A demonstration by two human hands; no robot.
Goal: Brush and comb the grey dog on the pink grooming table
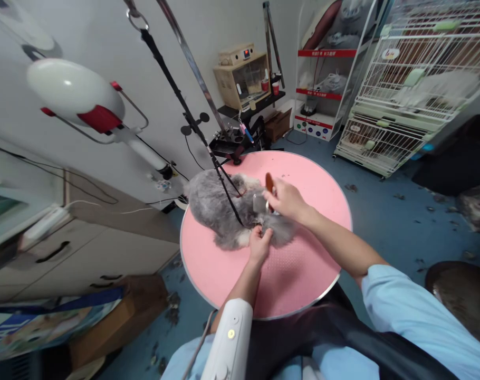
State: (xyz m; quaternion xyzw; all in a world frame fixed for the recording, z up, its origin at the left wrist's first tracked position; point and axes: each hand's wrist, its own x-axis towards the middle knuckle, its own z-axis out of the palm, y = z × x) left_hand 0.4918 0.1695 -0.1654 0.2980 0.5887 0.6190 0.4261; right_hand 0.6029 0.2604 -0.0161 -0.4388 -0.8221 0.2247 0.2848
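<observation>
Soft light leaves a glint on the white pod [66, 92] at upper left and a faint shadow on the central surface [323, 192], with edges stretched and soft.

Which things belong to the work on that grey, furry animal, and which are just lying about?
In use:
grey-and-white furry animal
brown-handled brush in the right hand
long black strap
round pink tabletop

Apparently just around:
pale wooden cabinet with clear front
white wire cages
brown cardboard box
</observation>
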